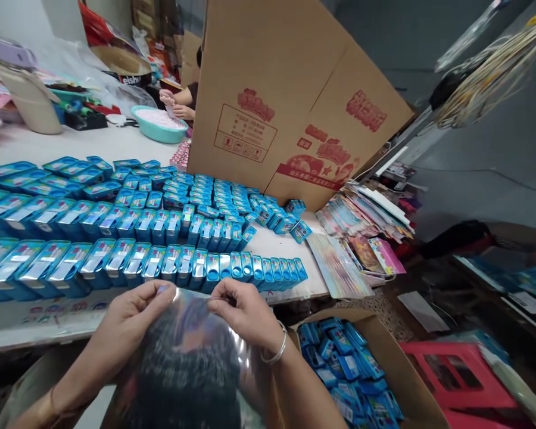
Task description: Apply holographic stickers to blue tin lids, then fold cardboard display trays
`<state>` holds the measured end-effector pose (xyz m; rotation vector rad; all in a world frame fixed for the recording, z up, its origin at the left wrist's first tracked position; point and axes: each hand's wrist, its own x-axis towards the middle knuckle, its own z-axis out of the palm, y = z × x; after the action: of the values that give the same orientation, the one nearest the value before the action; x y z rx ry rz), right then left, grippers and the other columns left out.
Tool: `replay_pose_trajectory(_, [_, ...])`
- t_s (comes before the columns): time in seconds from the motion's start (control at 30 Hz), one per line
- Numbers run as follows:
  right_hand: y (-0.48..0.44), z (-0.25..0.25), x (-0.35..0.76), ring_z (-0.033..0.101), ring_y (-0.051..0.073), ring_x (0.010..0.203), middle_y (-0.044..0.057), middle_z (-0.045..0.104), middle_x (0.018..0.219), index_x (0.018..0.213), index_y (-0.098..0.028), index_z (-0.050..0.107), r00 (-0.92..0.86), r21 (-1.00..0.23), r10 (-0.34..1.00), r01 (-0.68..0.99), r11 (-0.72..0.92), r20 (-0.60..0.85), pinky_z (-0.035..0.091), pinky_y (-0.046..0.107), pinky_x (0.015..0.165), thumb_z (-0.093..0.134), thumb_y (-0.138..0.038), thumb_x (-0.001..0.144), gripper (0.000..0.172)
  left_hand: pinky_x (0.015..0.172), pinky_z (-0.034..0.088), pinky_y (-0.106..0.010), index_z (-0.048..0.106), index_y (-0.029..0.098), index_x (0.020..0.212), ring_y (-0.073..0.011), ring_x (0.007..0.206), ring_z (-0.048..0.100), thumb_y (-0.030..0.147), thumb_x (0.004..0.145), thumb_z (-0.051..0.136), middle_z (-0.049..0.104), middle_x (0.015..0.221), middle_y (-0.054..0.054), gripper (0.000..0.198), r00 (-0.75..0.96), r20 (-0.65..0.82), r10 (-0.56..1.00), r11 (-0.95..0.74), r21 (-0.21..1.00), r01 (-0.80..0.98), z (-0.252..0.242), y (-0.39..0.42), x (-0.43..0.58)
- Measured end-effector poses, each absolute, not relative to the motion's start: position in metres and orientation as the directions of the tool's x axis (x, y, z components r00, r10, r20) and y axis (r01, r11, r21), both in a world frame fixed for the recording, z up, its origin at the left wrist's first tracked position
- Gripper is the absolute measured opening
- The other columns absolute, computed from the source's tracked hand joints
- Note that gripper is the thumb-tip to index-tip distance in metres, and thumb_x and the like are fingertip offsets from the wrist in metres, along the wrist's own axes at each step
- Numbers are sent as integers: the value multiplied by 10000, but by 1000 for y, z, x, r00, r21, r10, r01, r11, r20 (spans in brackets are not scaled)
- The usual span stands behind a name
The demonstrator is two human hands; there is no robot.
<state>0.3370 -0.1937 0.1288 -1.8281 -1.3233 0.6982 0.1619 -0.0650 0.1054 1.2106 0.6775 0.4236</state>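
Observation:
Between my two hands hangs a clear plastic bag or film [196, 345], shiny and see-through, over my lap. My left hand [131, 319] pinches its upper left edge between thumb and fingers. The upper right edge is pinched by my right hand [245, 310], which has a silver bangle at the wrist. Just beyond my fingers, rows of small blue boxes [156, 262] stand upright on the white table [286, 295]. More blue boxes lie stacked behind these rows. Whether the plastic is one sheet or an opened bag, I cannot tell.
A large cardboard carton [290, 101] stands at the table's back. Below right, an open cardboard box [411, 381] holds many blue boxes, beside a red plastic stool [464, 372]. Printed sheets [361, 211] lie at the table's right end. Another person's hands [178, 106] work over a turquoise basin [161, 134].

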Motion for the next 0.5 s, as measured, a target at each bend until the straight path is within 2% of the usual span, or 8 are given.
replay_pose_trajectory(0.1, [-192,116,353,522,111,682,-34,617,765,909,-195,654,264,-830,963,526,-185,-47,360,203,595,613,-282,904,96,590,520,-241,738,201,965,-189,651,655,480,779,749,726,742,-23,336,774,-358,522,510,858,53,93,-64,170])
replay_pose_trajectory(0.27, [-195,91,362,561,129,717,-22,635,789,949,-193,674,282,-774,956,587,-239,-81,389,215,635,574,-258,925,122,651,543,-275,766,169,955,-216,690,701,401,748,788,782,805,-59,311,782,-438,443,642,764,64,70,-64,184])
replay_pose_trajectory(0.33, [-195,85,357,588,142,755,-10,663,845,1095,-213,672,302,-734,952,636,-237,-45,413,230,675,572,-251,932,195,649,541,-284,767,158,889,-220,675,701,375,751,779,783,794,-61,257,786,-462,412,677,732,76,64,-65,188])
replay_pose_trajectory(0.4, [-193,82,350,616,162,872,23,682,992,1226,-234,641,288,-708,957,684,-175,41,445,253,765,569,-262,946,290,626,534,-291,748,144,767,-213,615,678,334,741,775,765,724,-61,193,784,-488,383,713,696,86,60,-67,192])
replay_pose_trajectory(0.5, [-186,78,339,608,186,1001,59,666,1087,1202,-232,669,241,-637,957,766,-85,162,453,285,868,552,-309,973,269,614,528,-287,720,135,681,-194,582,647,273,701,778,735,665,-54,151,760,-511,402,747,663,52,54,-69,199])
